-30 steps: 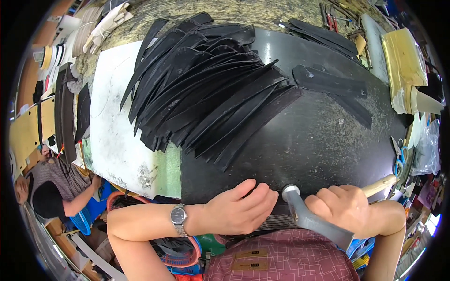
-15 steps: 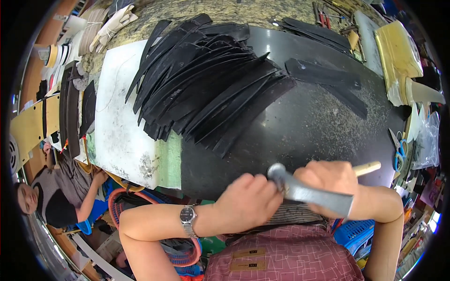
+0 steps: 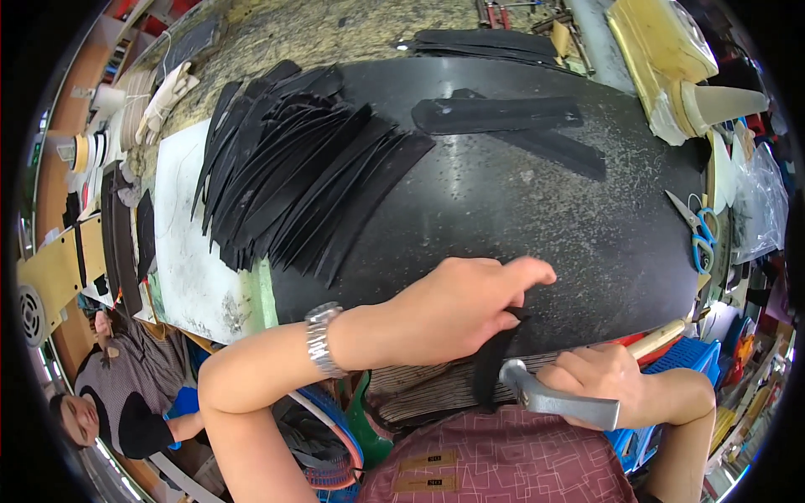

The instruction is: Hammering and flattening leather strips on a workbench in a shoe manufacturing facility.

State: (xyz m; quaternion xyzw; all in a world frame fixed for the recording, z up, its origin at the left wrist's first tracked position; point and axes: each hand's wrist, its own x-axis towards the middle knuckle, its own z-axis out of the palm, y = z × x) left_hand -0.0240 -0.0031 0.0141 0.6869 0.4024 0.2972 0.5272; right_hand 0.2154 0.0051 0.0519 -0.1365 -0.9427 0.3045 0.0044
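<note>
In my right hand (image 3: pixel 599 381) is a hammer with a grey metal head (image 3: pixel 566 402) and a pale wooden handle (image 3: pixel 658 341); the fingers are wrapped round it. My left hand (image 3: pixel 461 306) reaches over the table's near edge, its index finger stretched to the right. A narrow black strip (image 3: pixel 493 369) hangs from beside its thumb down to my lap, just left of the hammer head. The fingers under the palm are hidden, but the strip seems held there. A fanned pile of black strips (image 3: pixel 289 168) lies left of the middle of the table.
Two black pieces (image 3: pixel 503 116) lie crossed on the dark tabletop (image 3: pixel 470 218), which is speckled with crumbs. Blue-handled scissors (image 3: pixel 703 239) lie at the right edge. More black strips (image 3: pixel 486 44) lie at the back. A person (image 3: pixel 126 386) sits at the left. Baskets (image 3: pixel 335 444) stand below.
My left hand has moved away from the hammer head and opened out its index finger; a black strip now shows below it. The hammer sits slightly lower. The view has swung right.
</note>
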